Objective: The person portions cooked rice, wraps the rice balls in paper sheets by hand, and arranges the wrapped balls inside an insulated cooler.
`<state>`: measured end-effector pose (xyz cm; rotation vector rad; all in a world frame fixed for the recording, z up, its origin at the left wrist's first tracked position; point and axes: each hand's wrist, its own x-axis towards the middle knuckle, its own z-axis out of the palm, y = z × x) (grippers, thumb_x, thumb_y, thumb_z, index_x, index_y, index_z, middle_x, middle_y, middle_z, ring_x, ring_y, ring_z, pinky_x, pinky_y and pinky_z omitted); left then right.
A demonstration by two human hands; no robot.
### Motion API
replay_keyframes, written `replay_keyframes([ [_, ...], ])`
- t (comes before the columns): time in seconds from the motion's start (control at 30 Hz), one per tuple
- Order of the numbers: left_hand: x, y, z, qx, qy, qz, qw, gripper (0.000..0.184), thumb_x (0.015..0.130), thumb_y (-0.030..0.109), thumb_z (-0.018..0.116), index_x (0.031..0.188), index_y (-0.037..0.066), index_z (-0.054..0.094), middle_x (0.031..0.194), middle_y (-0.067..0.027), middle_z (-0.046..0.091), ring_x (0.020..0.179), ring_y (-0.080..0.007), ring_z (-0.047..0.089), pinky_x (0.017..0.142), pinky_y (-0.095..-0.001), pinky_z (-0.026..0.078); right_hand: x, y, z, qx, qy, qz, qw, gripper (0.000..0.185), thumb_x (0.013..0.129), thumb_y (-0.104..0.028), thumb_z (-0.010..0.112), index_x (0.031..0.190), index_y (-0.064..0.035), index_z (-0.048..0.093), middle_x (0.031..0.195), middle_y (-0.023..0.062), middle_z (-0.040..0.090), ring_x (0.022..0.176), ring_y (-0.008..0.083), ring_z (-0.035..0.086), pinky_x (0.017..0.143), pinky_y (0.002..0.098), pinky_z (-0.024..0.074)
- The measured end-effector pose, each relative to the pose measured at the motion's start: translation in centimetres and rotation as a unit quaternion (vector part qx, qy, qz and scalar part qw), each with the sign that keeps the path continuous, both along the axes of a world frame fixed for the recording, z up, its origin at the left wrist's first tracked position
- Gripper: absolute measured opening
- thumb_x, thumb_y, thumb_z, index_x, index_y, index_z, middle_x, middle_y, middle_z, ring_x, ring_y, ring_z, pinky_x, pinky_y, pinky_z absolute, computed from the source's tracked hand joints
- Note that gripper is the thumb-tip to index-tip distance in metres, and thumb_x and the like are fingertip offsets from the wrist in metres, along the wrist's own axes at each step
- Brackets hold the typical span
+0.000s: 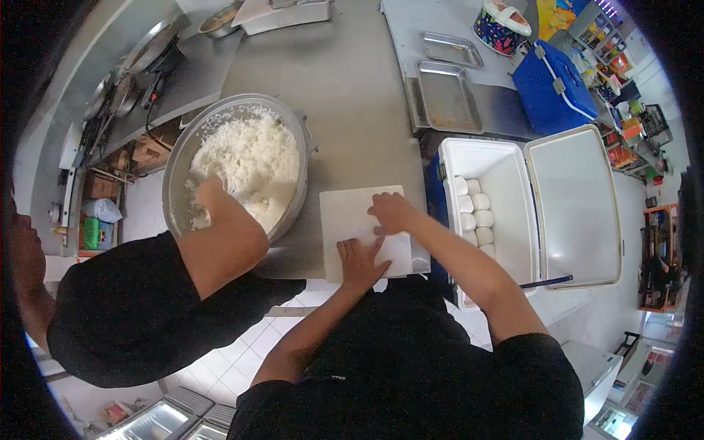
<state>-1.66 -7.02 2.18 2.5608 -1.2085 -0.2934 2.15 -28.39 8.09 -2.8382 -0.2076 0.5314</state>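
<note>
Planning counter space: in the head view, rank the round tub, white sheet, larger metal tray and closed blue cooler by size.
Round tub
White sheet
Larger metal tray and closed blue cooler: too alike to rank

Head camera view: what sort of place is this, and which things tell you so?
Probably a commercial kitchen: a metal worktop, a large basin of white, rice-like food, and an open cooler holding rounded white pieces.
</note>
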Motion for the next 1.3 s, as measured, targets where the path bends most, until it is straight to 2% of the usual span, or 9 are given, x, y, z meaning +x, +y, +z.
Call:
replay_keyframes([
  [0.33,0.1,-1.3,-2.7,0.071,-0.031,0.028,0.997,0.08,0.086,0.069,0.065,0.134,0.005,0.061,0.126,-0.0246,0.064,0.125,-0.0466,0.053,0.107,-0.0734,0.028,-7.1,4.4,-5.2,0.027,-0.322,-0.049,0.945,0.036,0.08,-0.021,0.069,0.111,-0.0024,0.071,0.1,0.0104,0.061,0.097,0.0291,0.059,0.085,0.0427,0.0451],
  [0.57,1.5,-0.7,0.3,0.125,0.093,-0.036,0.987,0.064,0.078,0.049,0.077,0.127,0.009,0.065,0.112,-0.0237,0.069,0.11,-0.0469,0.062,0.097,-0.0682,0.038,-8.5,6.9,-4.8,0.001,-0.251,-0.078,0.965,0.039,0.086,-0.025,0.067,0.117,-0.0029,0.068,0.107,0.0126,0.06,0.106,0.0309,0.057,0.089,0.0451,0.0442],
  [0.67,4.9,4.2,-1.7,-0.061,0.163,-0.122,0.977,0.063,0.078,0.045,0.078,0.128,0.009,0.064,0.127,-0.0261,0.064,0.124,-0.0467,0.057,0.102,-0.071,0.034,-9.5,7.2,-2.8,0.045,-0.243,-0.144,0.958,0.047,0.091,-0.033,0.068,0.128,-0.0047,0.065,0.122,0.0158,0.059,0.12,0.0329,0.053,0.096,0.0504,0.0415],
  [0.8,6.1,7.8,-1.9,-0.091,-0.15,0.056,0.983,0.066,0.078,0.043,0.079,0.129,0.006,0.063,0.147,-0.0242,0.053,0.14,-0.0437,0.045,0.113,-0.0665,0.031,-12.2,8.6,-4.8,0.038,-0.256,-0.154,0.953,0.061,0.093,-0.038,0.068,0.143,-0.0053,0.056,0.145,0.0196,0.051,0.142,0.0342,0.043,0.108,0.0603,0.0339],
  [0.87,5.8,7.5,-0.9,-0.199,-0.152,0.026,0.968,0.065,0.08,0.041,0.077,0.13,0.003,0.062,0.154,-0.0235,0.046,0.145,-0.0424,0.04,0.118,-0.0625,0.029,-13.4,9.3,-5.9,0.028,-0.247,-0.157,0.956,0.065,0.093,-0.037,0.068,0.147,-0.0041,0.052,0.151,0.0204,0.048,0.147,0.0341,0.039,0.112,0.0618,0.0313],
  [0.93,5.3,6.7,-1.7,-0.151,-0.136,-0.076,0.976,0.057,0.083,0.032,0.074,0.129,0.0,0.062,0.147,-0.0241,0.052,0.141,-0.042,0.045,0.117,-0.0561,0.034,-14.1,9.6,-7.1,-0.007,-0.237,-0.162,0.958,0.065,0.094,-0.036,0.067,0.148,-0.0026,0.051,0.153,0.0207,0.047,0.15,0.0339,0.037,0.116,0.0594,0.0306],
  [1.03,6.0,7.3,-7.4,-0.173,-0.104,-0.128,0.971,0.044,0.09,0.021,0.067,0.128,-0.001,0.063,0.131,-0.0218,0.063,0.127,-0.0419,0.056,0.11,-0.0522,0.044,-13.8,8.1,-8.7,0.022,-0.286,-0.186,0.94,0.052,0.095,-0.028,0.065,0.138,0.0004,0.058,0.145,0.0197,0.053,0.142,0.0348,0.046,0.114,0.0528,0.037],
  [1.17,6.6,6.5,-6.4,-0.167,-0.148,-0.107,0.969,0.031,0.086,0.009,0.064,0.116,-0.002,0.067,0.112,-0.0184,0.068,0.119,-0.0346,0.061,0.103,-0.0437,0.05,-12.4,5.1,-10.2,0.037,-0.297,-0.156,0.941,0.035,0.089,-0.017,0.065,0.121,-0.0002,0.065,0.126,0.0171,0.059,0.124,0.0338,0.056,0.103,0.0499,0.0462],
  [1.3,9.0,3.4,-3.1,0.047,-0.033,-0.087,0.995,0.036,0.091,0.011,0.063,0.124,-0.002,0.058,0.107,-0.0217,0.069,0.104,-0.0392,0.067,0.09,-0.0508,0.054,-10.3,2.4,-9.8,0.096,-0.257,-0.123,0.954,0.022,0.089,-0.012,0.063,0.108,-0.0043,0.07,0.108,0.0135,0.06,0.11,0.0328,0.058,0.094,0.0498,0.0482],
])
